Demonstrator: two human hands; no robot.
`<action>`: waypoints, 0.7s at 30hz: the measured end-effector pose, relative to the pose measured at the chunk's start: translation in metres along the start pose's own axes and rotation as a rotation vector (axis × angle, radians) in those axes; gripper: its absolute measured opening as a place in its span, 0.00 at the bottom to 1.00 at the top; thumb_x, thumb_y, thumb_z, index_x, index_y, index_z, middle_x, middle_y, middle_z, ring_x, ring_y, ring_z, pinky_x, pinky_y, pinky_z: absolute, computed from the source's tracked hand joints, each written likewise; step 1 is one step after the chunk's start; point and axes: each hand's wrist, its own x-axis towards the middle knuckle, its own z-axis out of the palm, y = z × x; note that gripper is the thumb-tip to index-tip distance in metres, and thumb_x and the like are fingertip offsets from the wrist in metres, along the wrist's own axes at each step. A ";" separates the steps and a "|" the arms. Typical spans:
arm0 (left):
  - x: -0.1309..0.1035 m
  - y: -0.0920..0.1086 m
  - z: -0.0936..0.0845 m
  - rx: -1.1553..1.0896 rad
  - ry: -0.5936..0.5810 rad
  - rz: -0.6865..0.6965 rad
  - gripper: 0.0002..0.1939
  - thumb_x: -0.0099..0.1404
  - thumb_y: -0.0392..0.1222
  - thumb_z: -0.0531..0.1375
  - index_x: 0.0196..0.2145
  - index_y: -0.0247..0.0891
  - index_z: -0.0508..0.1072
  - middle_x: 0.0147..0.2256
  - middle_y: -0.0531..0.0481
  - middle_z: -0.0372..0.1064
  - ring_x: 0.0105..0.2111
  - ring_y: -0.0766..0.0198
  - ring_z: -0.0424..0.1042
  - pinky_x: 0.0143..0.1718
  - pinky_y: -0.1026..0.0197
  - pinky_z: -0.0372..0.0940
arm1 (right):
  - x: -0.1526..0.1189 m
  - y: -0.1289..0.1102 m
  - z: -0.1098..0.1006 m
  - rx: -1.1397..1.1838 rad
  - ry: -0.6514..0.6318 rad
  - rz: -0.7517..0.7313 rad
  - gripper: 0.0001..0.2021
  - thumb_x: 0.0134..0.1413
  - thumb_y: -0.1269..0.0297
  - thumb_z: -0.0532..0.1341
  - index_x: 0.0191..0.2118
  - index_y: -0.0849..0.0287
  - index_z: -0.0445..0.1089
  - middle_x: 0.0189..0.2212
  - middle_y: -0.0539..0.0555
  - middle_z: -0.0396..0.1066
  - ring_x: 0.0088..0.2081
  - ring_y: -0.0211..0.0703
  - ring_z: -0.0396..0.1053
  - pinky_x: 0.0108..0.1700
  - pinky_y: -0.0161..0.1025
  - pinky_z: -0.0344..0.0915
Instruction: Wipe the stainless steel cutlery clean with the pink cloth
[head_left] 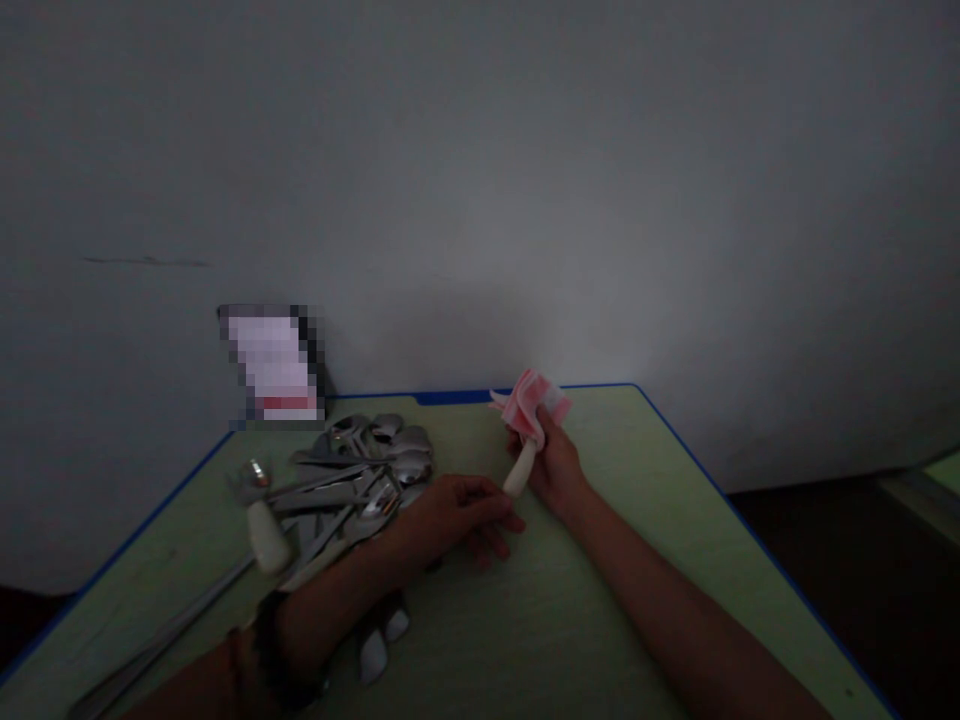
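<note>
A pink-and-white cloth (pixel 534 398) is bunched in my right hand (pixel 559 462), whose fingers are closed around it and the upper part of a piece of cutlery. The cutlery's cream handle (pixel 520 470) slants down out of the cloth; its other end is hidden, so its kind does not show. My left hand (pixel 476 515) is at the lower tip of this handle, thumb and forefinger bent about it, the other fingers loosely curled below. Left of my left hand lies a pile of metal spoons (pixel 409 455) and other cutlery, partly covered by my left forearm.
A fork with a thick cream handle (pixel 268 538) lies at the pile's left side. Long metal utensils (pixel 169 630) reach toward the near left edge. A blurred-out phone-like device (pixel 274 365) leans on the wall behind the green, blue-edged table (pixel 622 420).
</note>
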 end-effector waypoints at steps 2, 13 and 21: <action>0.001 -0.001 0.002 0.011 0.061 -0.008 0.16 0.56 0.51 0.60 0.32 0.33 0.69 0.33 0.45 0.76 0.24 0.65 0.74 0.24 0.64 0.68 | -0.001 -0.001 0.001 0.011 -0.003 0.039 0.08 0.54 0.62 0.57 0.31 0.63 0.67 0.19 0.48 0.67 0.19 0.33 0.63 0.24 0.31 0.65; 0.002 -0.005 0.002 0.028 0.075 -0.014 0.16 0.55 0.51 0.61 0.32 0.33 0.72 0.33 0.45 0.76 0.26 0.63 0.75 0.25 0.64 0.68 | 0.002 -0.001 -0.002 0.030 -0.014 0.088 0.08 0.54 0.62 0.56 0.32 0.62 0.67 0.21 0.50 0.69 0.20 0.34 0.64 0.25 0.32 0.66; 0.002 -0.003 0.005 0.039 0.132 0.016 0.16 0.55 0.50 0.60 0.33 0.34 0.70 0.36 0.43 0.75 0.33 0.59 0.75 0.26 0.62 0.70 | 0.000 -0.004 0.000 0.028 0.022 0.066 0.10 0.56 0.62 0.55 0.34 0.63 0.68 0.24 0.51 0.71 0.21 0.34 0.66 0.26 0.33 0.67</action>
